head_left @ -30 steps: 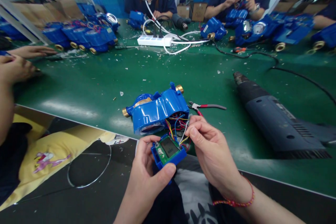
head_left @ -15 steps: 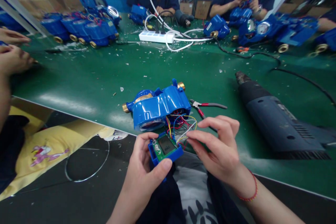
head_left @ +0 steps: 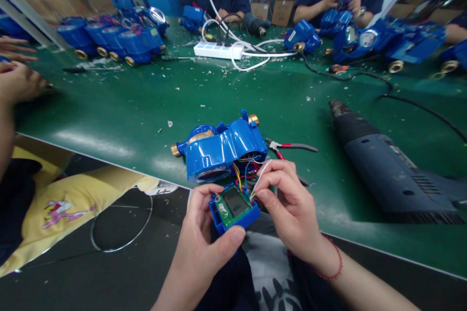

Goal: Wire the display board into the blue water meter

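My left hand (head_left: 207,233) is closed around a small blue housing that carries a green circuit board with a display (head_left: 235,204). At the board's right edge, my right hand (head_left: 286,199) pinches thin wires (head_left: 261,175), a white one among them. Red, blue, yellow and black wires run from the board into the open end of a blue water meter (head_left: 226,148) with brass pipe ends. The meter lies on the bench just beyond my hands. Behind my right hand lie cutting pliers (head_left: 292,146) with red and grey handles, partly hidden by the fingers.
A dark heat gun (head_left: 386,165) lies on the green bench (head_left: 120,107) at the right. Farther back are a white power strip (head_left: 219,50), cables and several blue meters (head_left: 109,39). Co-workers sit opposite; another person's hands (head_left: 22,77) are at the left.
My right hand has moved left and closer to the board, its fingers drawn together on the wires. My left hand and the board have shifted slightly right.
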